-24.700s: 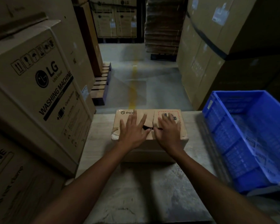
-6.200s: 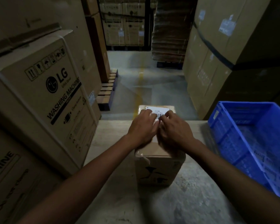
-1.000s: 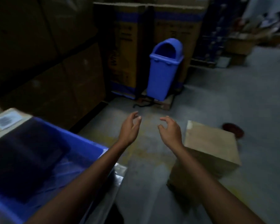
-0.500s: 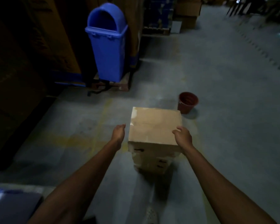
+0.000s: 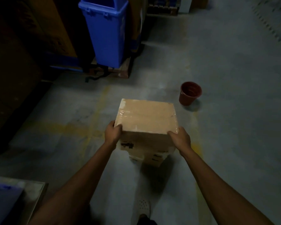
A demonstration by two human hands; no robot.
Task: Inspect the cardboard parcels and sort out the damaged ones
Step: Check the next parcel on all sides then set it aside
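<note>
1. my left hand [image 5: 113,133] and right hand [image 5: 179,138] each curl round a near corner of the top parcel [image 5: 146,116], thumbs on its taped lid. it sits on, or just above, a lower parcel [image 5: 148,154] out on the floor [image 5: 234,143]; i cannot tell whether the two touch.
2. i grip only the near corners. the tape on the lid looks glossy, so i think my thumbs could slide, the far edge would dip, and the parcel would fall.
3. the lower parcel looks skewed beneath it. a tilted lift could drag that one toward my shoe [image 5: 143,207].
4. a drop would crush a corner, and a sound parcel would end up among the damaged ones.
5. the light is dim, and the underside and far faces are hidden, so i could miss a tear or dent.
6. the red bucket [image 5: 190,93] stands near the stack's far right corner. a swing that way could knock it over. the blue bin [image 5: 106,30] is well apart, far left.
</note>
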